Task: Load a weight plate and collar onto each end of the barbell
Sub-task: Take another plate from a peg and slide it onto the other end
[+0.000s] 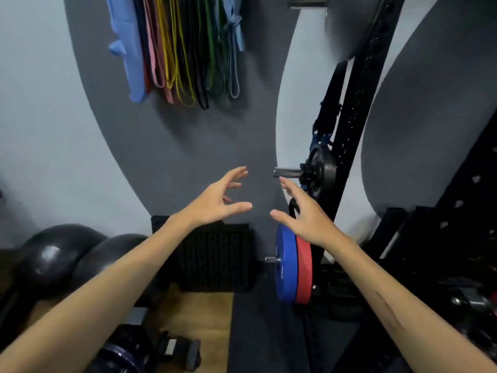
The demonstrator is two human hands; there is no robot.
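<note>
The barbell's chrome sleeve end (pixel 286 172) sticks out to the left from the black rack. A black weight plate (pixel 324 170) sits on that sleeve, with a black collar (pixel 306 173) pressed against its outer face. My left hand (pixel 220 199) hovers left of the sleeve tip, fingers spread and holding nothing. My right hand (pixel 304 211) hangs just below the sleeve tip, fingers loosely spread, also holding nothing. Neither hand touches the bar.
A blue plate (pixel 286 262) and a red plate (pixel 304 270) are stored on a low peg of the black rack upright (pixel 357 114). Resistance bands (pixel 183 49) hang on the wall. Dark exercise balls (pixel 59 257) and dumbbells (pixel 150 351) lie at lower left.
</note>
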